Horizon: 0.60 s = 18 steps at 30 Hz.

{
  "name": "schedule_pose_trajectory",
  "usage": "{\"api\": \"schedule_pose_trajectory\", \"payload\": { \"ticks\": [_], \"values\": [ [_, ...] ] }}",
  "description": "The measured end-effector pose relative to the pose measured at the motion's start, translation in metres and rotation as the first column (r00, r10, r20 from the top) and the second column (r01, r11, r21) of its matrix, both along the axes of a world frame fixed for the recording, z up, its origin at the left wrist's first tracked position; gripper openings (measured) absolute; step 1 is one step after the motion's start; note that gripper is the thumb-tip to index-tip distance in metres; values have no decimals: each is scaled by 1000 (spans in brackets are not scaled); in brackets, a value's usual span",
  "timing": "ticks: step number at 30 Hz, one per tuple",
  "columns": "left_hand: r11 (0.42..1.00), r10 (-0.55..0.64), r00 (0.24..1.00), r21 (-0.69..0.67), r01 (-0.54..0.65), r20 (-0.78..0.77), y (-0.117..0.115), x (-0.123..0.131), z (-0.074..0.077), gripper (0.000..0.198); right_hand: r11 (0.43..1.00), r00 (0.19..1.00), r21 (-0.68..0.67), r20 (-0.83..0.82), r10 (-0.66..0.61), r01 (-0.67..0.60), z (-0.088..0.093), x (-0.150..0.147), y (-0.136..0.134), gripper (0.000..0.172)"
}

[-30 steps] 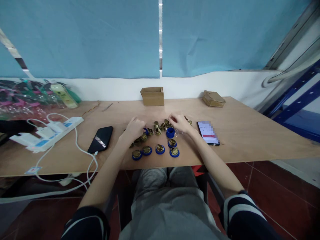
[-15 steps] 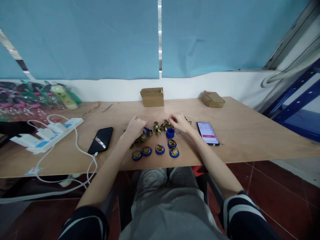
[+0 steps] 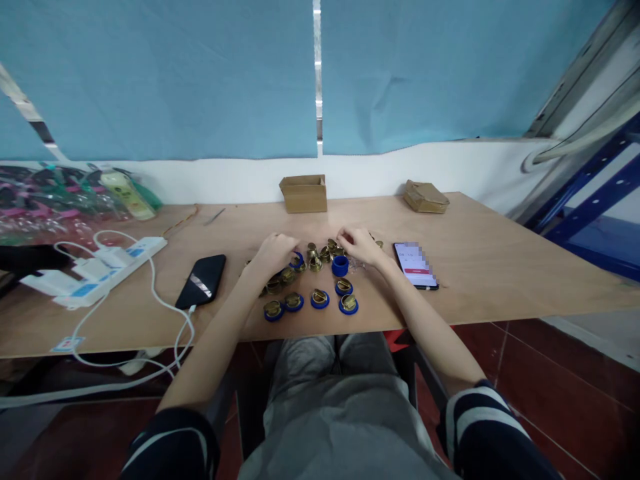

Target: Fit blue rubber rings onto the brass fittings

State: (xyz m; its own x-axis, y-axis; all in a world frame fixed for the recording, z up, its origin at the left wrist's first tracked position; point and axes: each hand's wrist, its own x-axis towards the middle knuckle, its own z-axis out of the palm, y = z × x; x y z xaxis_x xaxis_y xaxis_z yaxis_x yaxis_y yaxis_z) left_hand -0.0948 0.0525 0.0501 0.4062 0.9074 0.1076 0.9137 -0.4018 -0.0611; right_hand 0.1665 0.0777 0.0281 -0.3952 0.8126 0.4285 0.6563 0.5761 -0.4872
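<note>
My left hand (image 3: 277,253) is closed over the pile, with a blue ring (image 3: 297,259) pinched at its fingertips. My right hand (image 3: 358,244) has its fingers bent together at the far side, among small brass-coloured round pieces (image 3: 325,254); whatever those fingertips hold is hidden. Just below it stands a short stack of blue rings (image 3: 340,267). Closer to the table edge lie several brass pieces seated in blue rings, among them one at the left (image 3: 273,310) and one at the right (image 3: 349,305). More loose brass pieces (image 3: 287,275) lie partly under my left hand.
A black phone (image 3: 201,280) lies left, near a white power strip (image 3: 110,270) with trailing cables. To the right rests a lit phone (image 3: 415,266). An open cardboard box (image 3: 304,194) and a crumpled brown packet (image 3: 426,197) stand at the back; bottles (image 3: 127,191) crowd the far left.
My left hand has shifted slightly to the right with the blue ring, which now shows more clearly. My right hand stays almost in place.
</note>
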Motion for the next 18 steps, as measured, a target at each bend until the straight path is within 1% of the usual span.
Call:
{"api": "schedule_pose_trajectory", "payload": {
  "ticks": [2,3,8,13,18],
  "values": [
    [1000,9,1000,-26,-9,-7,4,2,-3,31,1000,1000,1,5,-4,4,0,0,0,19],
    [999,12,1000,-38,-12,-8,5,2,-4,33,1000,1000,2,7,-7,7,0,1,-1,19],
    [996,10,1000,-85,-11,-7,8,5,-8,33,1000,1000,9,23,-14,14,-1,1,1,17],
    [993,-30,999,-113,31,12,10,9,-13,34,1000,999,18,39,-16,15,-5,2,4,17],
    [989,-40,999,-140,42,21,9,6,-15,32,999,998,21,51,-25,24,-4,2,3,19]
  ]
}}
